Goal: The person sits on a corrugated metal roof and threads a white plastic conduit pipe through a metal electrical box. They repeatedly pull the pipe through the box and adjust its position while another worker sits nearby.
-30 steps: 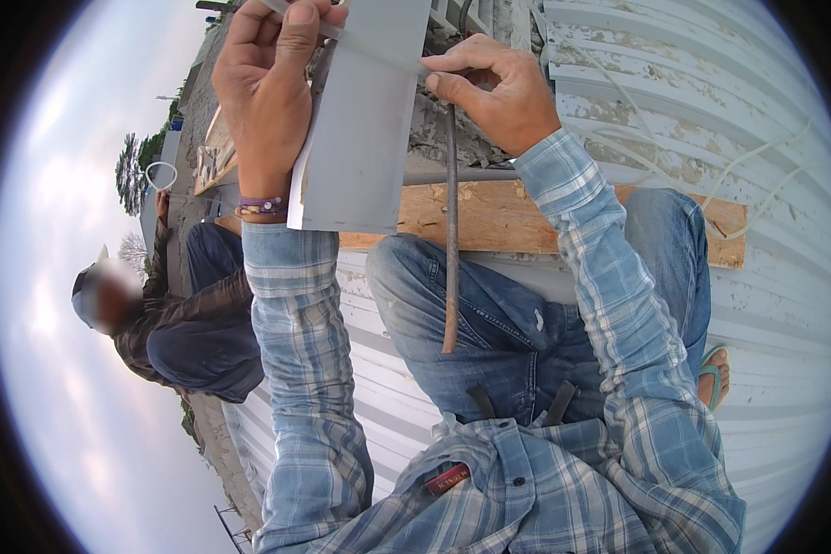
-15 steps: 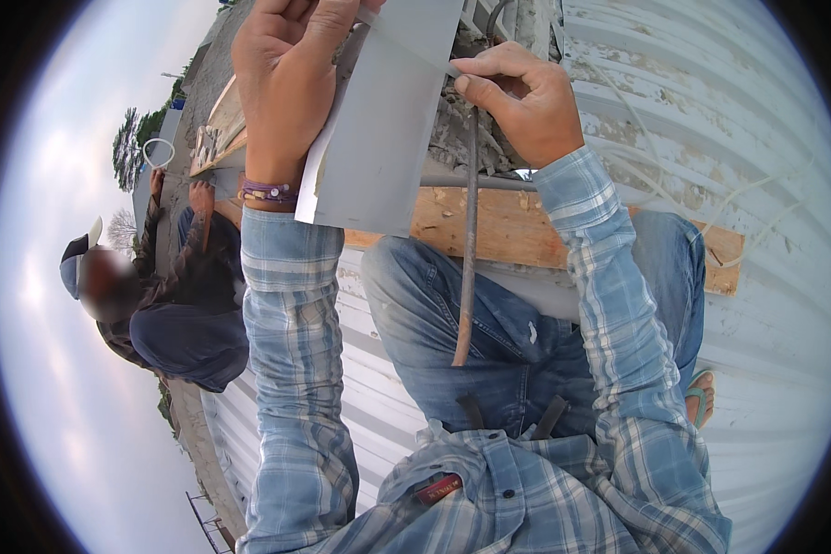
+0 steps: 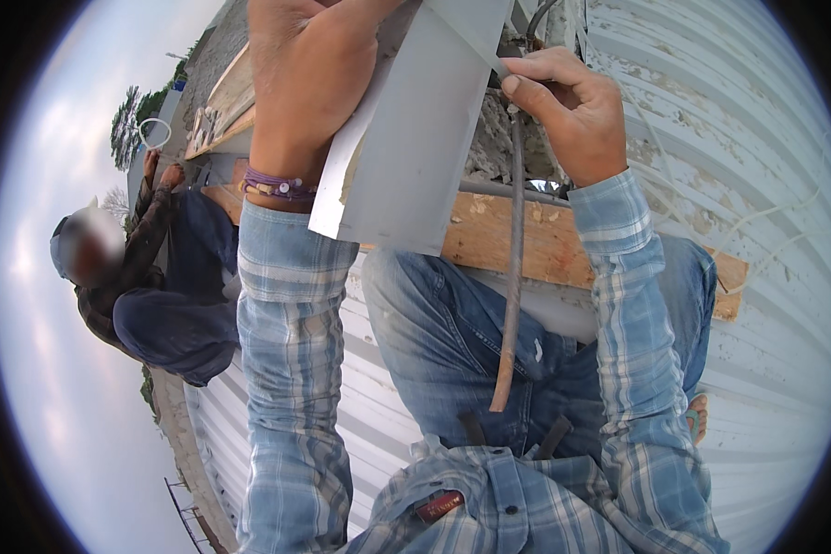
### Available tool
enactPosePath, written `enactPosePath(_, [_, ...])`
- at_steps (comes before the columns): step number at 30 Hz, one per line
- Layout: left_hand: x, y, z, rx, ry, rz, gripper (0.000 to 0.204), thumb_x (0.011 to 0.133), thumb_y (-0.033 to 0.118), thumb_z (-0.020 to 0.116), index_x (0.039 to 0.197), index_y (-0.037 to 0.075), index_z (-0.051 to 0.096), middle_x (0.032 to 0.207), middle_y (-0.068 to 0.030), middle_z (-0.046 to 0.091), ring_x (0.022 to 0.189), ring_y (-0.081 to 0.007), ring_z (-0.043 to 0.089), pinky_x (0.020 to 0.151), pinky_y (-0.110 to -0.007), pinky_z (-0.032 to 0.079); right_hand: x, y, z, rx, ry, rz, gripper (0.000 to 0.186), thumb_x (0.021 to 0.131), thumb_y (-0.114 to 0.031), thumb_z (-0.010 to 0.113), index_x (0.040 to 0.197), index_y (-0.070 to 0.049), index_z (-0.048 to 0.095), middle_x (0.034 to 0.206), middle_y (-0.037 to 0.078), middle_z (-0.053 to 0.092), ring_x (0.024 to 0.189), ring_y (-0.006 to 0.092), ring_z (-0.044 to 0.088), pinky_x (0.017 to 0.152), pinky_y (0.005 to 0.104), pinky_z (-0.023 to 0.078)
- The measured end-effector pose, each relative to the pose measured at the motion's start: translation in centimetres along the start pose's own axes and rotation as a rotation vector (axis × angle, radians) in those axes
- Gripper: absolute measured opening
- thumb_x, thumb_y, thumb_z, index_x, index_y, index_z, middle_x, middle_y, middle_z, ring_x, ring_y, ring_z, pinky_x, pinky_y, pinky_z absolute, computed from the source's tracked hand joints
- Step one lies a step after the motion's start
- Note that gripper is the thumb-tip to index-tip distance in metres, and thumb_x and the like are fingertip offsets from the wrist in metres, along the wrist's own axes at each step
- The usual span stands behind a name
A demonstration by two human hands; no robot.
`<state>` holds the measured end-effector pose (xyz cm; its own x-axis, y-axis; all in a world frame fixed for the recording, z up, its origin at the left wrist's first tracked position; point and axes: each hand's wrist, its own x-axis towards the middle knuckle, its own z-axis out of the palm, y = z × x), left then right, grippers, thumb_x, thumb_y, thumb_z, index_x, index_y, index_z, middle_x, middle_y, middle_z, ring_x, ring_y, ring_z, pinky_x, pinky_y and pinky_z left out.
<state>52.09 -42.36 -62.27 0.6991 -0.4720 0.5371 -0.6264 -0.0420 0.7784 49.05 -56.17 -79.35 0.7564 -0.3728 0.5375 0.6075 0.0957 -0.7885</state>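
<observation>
The strip (image 3: pixel 466 39) lies slantwise across the upper part of the grey panel (image 3: pixel 411 152), and its lower end projects past the panel's right edge; my right hand (image 3: pixel 574 111) pinches this end between thumb and index finger, with the other fingers curled. My left hand (image 3: pixel 314 88) is at the panel's left side, wrist close to the panel's lower left corner; its fingertips are cut off by the upper edge of the view, so I cannot tell whether it is open or gripping.

The panel is tilted, its lower end above my left knee (image 3: pixel 406 305); a dark rod (image 3: pixel 511 286) hangs just below my right hand, its lower end in front of my jeans; whether the two touch cannot be told. A plank (image 3: pixel 522 238) lies crosswise beyond my knees; pale cord (image 3: pixel 776 210) lies on the ribbed roof (image 3: pixel 776 388) at right. At far left, a co-worker (image 3: pixel 143 295) crouches, hands near a white loop (image 3: pixel 155 135).
</observation>
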Motion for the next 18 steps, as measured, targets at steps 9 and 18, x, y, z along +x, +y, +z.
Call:
enactPosePath(9, [-1.4, 1.6, 3.0, 0.185, 0.137, -0.035, 0.043, 0.105, 0.017, 0.061, 0.14, -0.005, 0.051, 0.112, -0.0133, 0.066, 0.102, -0.0189, 0.064, 0.092, -0.03, 0.051, 0.0, -0.1, -0.3, -0.072, -0.024, -0.012, 0.017, 0.091, -0.013, 0.073, 0.103, -0.003, 0.078, 0.1, 0.008, 0.073, 0.092, 0.0189, 0.07, 0.084, 0.0292, 0.056])
enactPosePath(18, [-0.8, 0.9, -0.4, 0.496, 0.059, 0.109, 0.043, 0.103, 0.023, 0.064, 0.133, -0.005, 0.055, 0.107, -0.0212, 0.071, 0.103, -0.0312, 0.073, 0.088, -0.038, 0.065, 0.1, -0.4, 0.1, 0.032, 0.007, -0.041, 0.022, 0.084, -0.015, 0.075, 0.099, 0.0, 0.079, 0.094, 0.015, 0.074, 0.089, 0.0248, 0.07, 0.081, 0.034, 0.054])
